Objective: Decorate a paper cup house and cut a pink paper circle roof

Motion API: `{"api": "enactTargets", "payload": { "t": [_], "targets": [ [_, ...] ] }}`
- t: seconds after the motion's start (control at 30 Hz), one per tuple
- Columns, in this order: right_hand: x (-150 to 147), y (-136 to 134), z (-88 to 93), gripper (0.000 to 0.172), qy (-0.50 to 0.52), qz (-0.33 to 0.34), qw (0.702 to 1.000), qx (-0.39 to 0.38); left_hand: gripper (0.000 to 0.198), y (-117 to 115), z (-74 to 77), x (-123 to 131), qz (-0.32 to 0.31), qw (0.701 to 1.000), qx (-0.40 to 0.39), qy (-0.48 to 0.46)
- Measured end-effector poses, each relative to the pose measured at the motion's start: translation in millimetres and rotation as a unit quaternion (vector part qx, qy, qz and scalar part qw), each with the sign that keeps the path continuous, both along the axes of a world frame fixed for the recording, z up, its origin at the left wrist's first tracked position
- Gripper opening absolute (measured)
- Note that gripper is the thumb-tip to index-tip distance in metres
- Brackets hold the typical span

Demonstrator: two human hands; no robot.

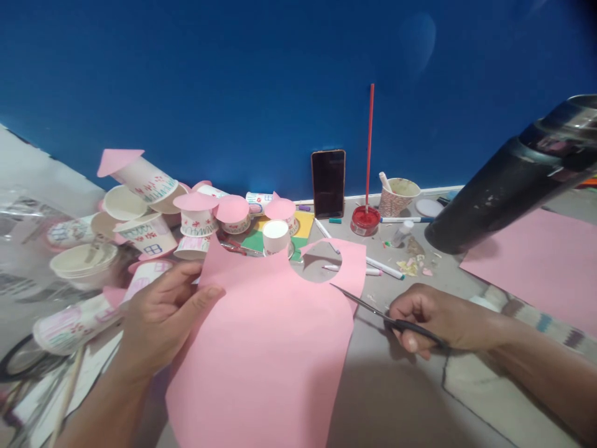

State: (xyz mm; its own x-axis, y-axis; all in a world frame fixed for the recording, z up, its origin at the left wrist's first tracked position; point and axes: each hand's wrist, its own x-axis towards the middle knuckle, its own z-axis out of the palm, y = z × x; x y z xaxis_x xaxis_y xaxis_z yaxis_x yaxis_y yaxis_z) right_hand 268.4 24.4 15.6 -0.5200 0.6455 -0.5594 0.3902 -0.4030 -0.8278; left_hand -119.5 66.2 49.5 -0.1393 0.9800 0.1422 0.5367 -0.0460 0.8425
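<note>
My left hand pinches the left edge of a pink sheet of paper, thumb on top. Rounded cutouts run along the sheet's upper edge, with a thin curved strip at its upper right. My right hand grips the black handles of a pair of scissors. Their blades point left, tips at the paper by the lower edge of the round cutout; the blades look closed or nearly so. Behind the sheet stands a white paper cup.
Decorated paper cups with pink cone roofs crowd the left. A phone leans on the blue wall. Beside it are a red lidded tin with a red stick, a cup, and markers. A black flask and another pink sheet lie right.
</note>
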Motion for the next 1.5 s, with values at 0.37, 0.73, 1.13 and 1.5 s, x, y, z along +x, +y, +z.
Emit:
{"api": "enactTargets", "payload": {
  "t": [0.37,0.73,1.13,1.5],
  "targets": [
    [-0.6,-1.2,-0.8,0.054,0.012,-0.003,1.0,-0.016,0.033,0.8,5.8,5.7,-0.014,1.0,-0.023,-0.015],
    [-1.2,-1.0,1.9,0.054,0.002,0.005,1.0,-0.002,0.036,4.1,10.5,5.2,-0.028,0.999,-0.033,-0.02],
    [0.6,-1.1,-0.5,0.044,0.017,0.012,1.0,-0.002,0.04,5.6,12.2,6.8,-0.04,0.997,-0.049,-0.036],
    [0.1,-1.9,0.5,0.04,-0.003,0.014,1.0,-0.006,0.033,5.4,23.7,12.3,-0.054,0.998,-0.021,0.004]
  ]
}}
